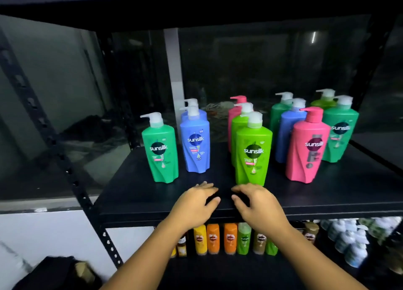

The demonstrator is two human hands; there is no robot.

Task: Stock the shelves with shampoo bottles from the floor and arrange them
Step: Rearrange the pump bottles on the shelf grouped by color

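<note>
Several Sunsilk pump bottles stand upright on the black shelf (pixel 139 193). At the front are a dark green bottle (pixel 160 153), a blue bottle (pixel 196 147), a lime green bottle (pixel 253 154) and a pink bottle (pixel 306 150). More bottles stand behind them. My left hand (pixel 196 202) and my right hand (pixel 257 204) hover side by side over the shelf's front edge, fingers curled and apart, holding nothing. The right hand's fingertips are just below the lime green bottle's base.
On the lower shelf stand small yellow, orange and green bottles (pixel 220 238) and white-capped bottles (pixel 349 239) at the right. A perforated black upright (pixel 72 176) frames the left side. A dark object (pixel 56 272) lies on the floor at the lower left.
</note>
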